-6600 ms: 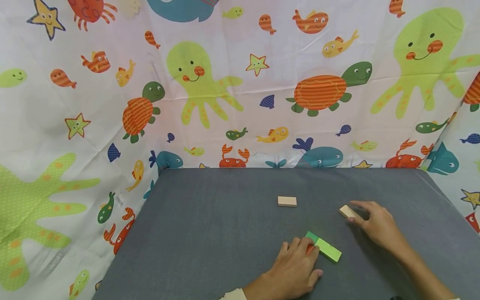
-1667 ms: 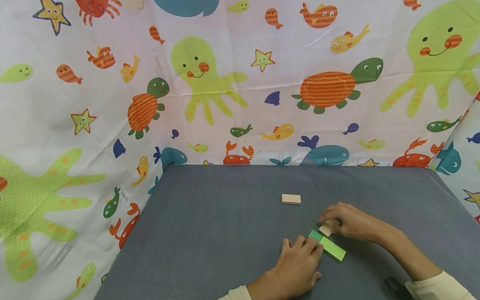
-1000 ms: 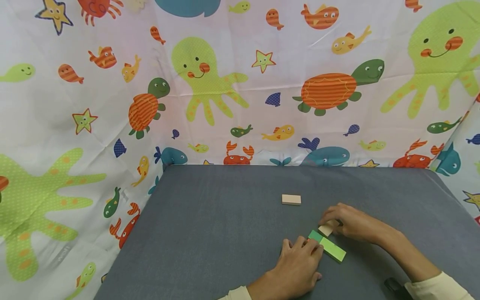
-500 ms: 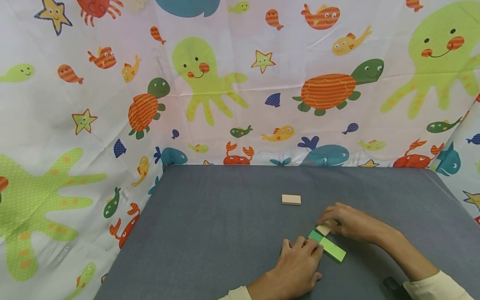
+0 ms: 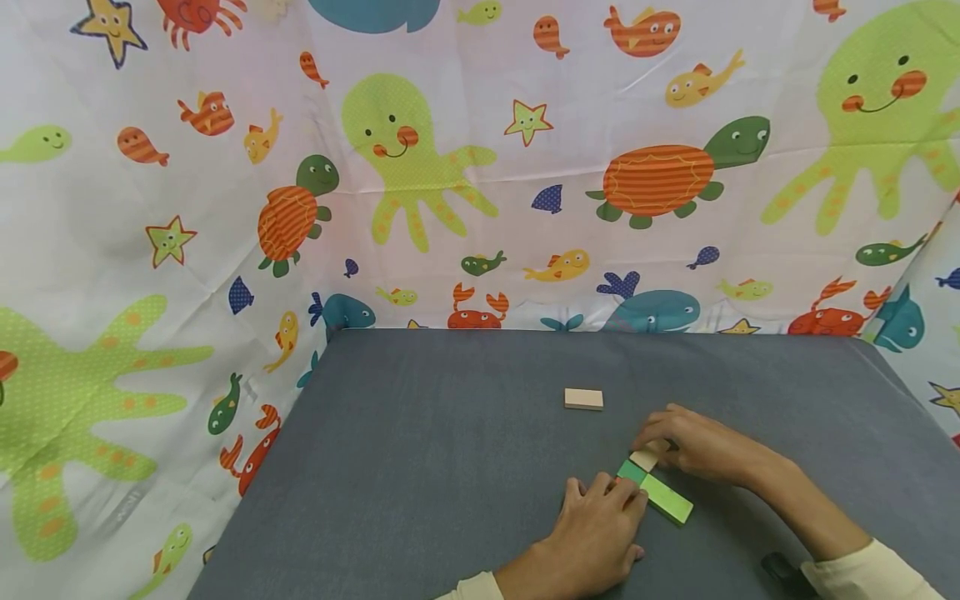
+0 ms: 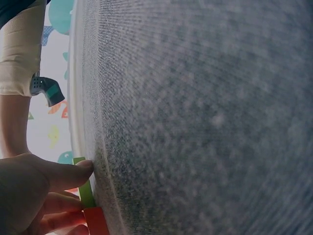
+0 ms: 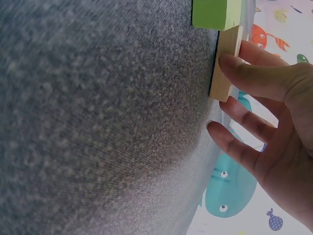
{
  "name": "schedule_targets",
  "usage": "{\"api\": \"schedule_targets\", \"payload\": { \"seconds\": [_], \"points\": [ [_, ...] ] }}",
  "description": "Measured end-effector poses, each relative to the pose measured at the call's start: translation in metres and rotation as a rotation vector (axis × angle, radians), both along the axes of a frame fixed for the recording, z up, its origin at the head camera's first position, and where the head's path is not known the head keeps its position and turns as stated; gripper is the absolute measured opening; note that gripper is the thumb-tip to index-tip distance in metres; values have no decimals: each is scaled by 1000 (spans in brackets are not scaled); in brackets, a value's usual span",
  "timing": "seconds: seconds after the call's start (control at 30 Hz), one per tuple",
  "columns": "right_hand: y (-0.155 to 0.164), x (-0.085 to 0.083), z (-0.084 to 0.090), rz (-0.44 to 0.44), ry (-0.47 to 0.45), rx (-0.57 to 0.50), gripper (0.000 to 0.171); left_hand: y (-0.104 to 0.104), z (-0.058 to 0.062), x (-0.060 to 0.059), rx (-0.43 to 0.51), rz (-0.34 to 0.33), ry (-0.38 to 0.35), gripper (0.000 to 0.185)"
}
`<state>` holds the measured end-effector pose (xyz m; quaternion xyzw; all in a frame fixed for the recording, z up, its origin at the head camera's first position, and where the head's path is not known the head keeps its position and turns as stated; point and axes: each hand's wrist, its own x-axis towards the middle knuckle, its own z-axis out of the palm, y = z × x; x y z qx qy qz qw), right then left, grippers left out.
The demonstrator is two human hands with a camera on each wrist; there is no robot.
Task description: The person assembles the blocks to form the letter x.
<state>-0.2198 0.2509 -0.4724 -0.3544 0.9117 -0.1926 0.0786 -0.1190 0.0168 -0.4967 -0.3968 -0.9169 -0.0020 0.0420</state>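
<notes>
My right hand [image 5: 693, 446] pinches a plain wooden block [image 5: 646, 458] between thumb and fingers. That block lies against the far side of a dark green block [image 5: 632, 472] and a light green block [image 5: 667, 499], which meet in an angled row. In the right wrist view, the wooden block [image 7: 224, 73] stands close to the light green block [image 7: 210, 14]. My left hand [image 5: 588, 533] curls its fingers over a red block [image 6: 96, 221], mostly hidden from the head camera. The left thumb shows in front of a green block [image 6: 86, 193] in the left wrist view.
A second plain wooden block [image 5: 583, 399] lies farther back on the grey table [image 5: 420, 467]. A cloth [image 5: 450, 167] printed with sea animals hangs behind the table and along its sides. A dark device [image 5: 783, 573] sits by the right wrist.
My right hand has brought the wooden block from the right to the green blocks, then slid it slightly left along them. The left hand has stayed at the red block.
</notes>
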Motion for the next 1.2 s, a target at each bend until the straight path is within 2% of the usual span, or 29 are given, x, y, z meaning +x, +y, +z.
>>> {"api": "schedule_targets", "payload": {
  "seconds": [0.27, 0.47, 0.9, 1.2],
  "points": [
    [0, 2, -1, 3, 10, -14, 39, 0, 0, 0, 2, 3, -7, 60],
    [0, 2, -1, 30, 21, -20, 40, 1, 0, 0, 1, 3, 17, 59],
    [-2, 2, -3, 23, -4, -31, 42, 1, 0, 0, -8, 13, 3, 59],
    [0, 6, -2, -2, 78, -56, 44, 2, 0, 0, 0, 24, -24, 59]
  ]
}}
